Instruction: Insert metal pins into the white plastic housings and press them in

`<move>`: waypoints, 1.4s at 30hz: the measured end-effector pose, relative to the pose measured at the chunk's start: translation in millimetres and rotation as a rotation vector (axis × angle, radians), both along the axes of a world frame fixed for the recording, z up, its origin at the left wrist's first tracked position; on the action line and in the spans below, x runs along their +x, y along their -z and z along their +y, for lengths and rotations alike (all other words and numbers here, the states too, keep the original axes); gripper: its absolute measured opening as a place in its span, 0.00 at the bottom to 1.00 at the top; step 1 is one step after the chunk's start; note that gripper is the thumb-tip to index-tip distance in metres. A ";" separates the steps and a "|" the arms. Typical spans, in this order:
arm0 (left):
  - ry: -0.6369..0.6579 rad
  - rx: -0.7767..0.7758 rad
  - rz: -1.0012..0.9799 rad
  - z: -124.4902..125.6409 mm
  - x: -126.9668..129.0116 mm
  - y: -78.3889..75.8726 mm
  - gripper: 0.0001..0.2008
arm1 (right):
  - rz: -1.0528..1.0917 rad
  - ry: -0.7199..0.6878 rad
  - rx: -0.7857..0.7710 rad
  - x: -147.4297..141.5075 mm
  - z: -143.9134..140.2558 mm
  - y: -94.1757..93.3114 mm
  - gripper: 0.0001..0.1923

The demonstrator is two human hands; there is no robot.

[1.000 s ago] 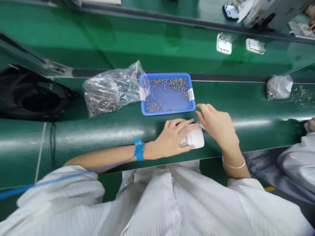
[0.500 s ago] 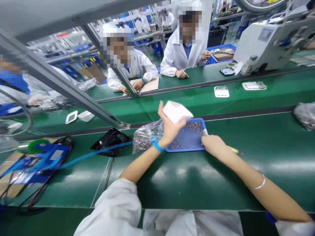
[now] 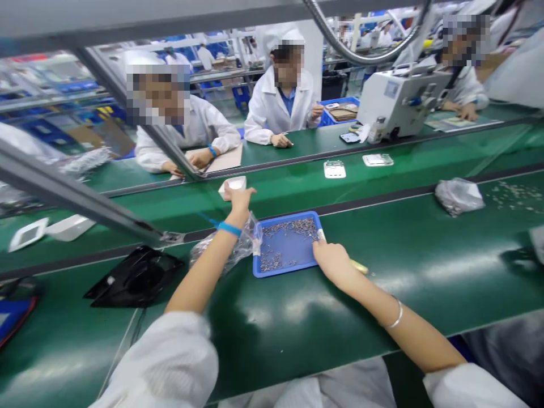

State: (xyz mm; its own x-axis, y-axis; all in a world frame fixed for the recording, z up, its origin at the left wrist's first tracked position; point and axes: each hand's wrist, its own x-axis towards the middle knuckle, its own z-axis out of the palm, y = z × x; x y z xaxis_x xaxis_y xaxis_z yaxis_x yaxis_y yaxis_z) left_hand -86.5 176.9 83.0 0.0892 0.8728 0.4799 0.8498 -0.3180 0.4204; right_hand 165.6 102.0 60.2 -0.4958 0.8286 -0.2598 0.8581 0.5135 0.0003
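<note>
My left hand [image 3: 238, 205] reaches out over the raised green strip, its fingers at the near wall of a white plastic housing [image 3: 241, 182], an open box shape. It appears to hold that wall, with the thumb side pointing right. At the right rim of a shallow blue tray [image 3: 291, 262], my right hand [image 3: 335, 262] is closed on the edge. Small metal screws [image 3: 302, 228] lie along the tray's far side and near left corner. A yellow handle [image 3: 359, 266] sticks out beyond my right hand; whether the hand holds it is hidden.
A clear plastic bag [image 3: 232, 255] touches the tray's left side. Black plastic part [image 3: 138, 277] lies further left. White pieces [image 3: 70, 228] and white housings with parts [image 3: 335, 169] rest on the strip. Another bag [image 3: 459, 195] sits at right. Co-workers sit opposite, beside a white machine [image 3: 395, 105].
My left hand has carried the white housing away from above the tray, out to the far left and down toward the raised strip. My right hand stays at the tray's edge. The view has shifted.
</note>
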 end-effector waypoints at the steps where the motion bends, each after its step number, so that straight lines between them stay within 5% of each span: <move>1: -0.072 0.033 -0.057 -13.0 13.8 6.9 0.30 | 0.008 0.011 0.002 -1.9 -1.3 -0.1 0.20; 4: -0.102 0.099 -0.146 -72.8 60.5 37.9 0.36 | 0.041 0.021 -0.014 -4.5 -0.4 -2.0 0.20; 7: 0.176 0.269 0.087 -131.9 87.1 74.0 0.43 | 0.077 -0.008 -0.069 0.1 9.4 -5.7 0.16; 9: 0.336 0.246 0.193 -149.0 93.7 92.4 0.45 | 0.091 -0.039 -0.117 5.9 18.0 -8.0 0.13; 12: 0.410 0.072 0.307 -145.0 100.0 105.7 0.42 | 0.090 -0.073 -0.186 13.1 27.7 -10.3 0.12; 27: 0.398 -0.186 0.261 -141.3 106.5 97.2 0.35 | 0.147 -0.069 -0.349 26.4 35.3 -17.2 0.12; 42: 0.407 -0.196 0.331 -141.2 109.3 91.1 0.35 | 0.518 -0.013 -0.329 58.8 21.4 5.9 0.04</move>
State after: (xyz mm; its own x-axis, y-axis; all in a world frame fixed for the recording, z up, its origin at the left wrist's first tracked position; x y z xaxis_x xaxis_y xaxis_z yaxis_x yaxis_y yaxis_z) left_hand 22.8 35.7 -8.1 0.5562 0.8064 0.2009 0.7714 -0.5909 0.2362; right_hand 224.4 123.4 54.3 -0.6355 0.7392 -0.2231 0.6978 0.4263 -0.5756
